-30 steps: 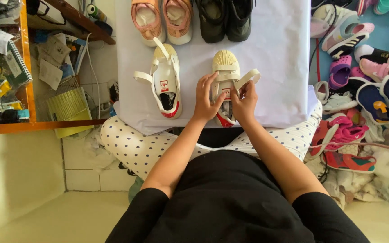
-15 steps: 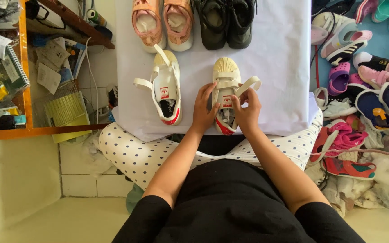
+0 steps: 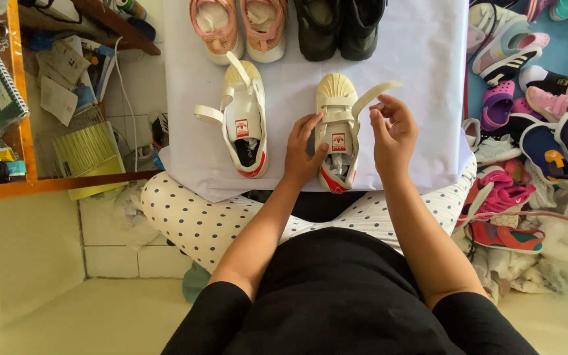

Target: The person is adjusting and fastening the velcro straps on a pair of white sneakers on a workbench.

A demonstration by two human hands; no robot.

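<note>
fingers [image 3: 311, 125] of the left hand [image 3: 302, 152] are spread flat on the cream strap shoe [image 3: 336, 131], which lies on the white cloth [image 3: 422, 79] beside its mate [image 3: 244, 118]; the strap [image 3: 373, 94] is pinched lightly by the right hand [image 3: 392, 135]. the shoe is best kept pinned while the strap is drawn straight across and pressed down evenly.

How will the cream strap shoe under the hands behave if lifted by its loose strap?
The cream shoe looks small, so probably light. Its strap, pinched by the right hand, bends freely: likely floppy, so the shoe may dangle and swing. The left hand steadies its side; its flat sole probably resists tipping.
</note>
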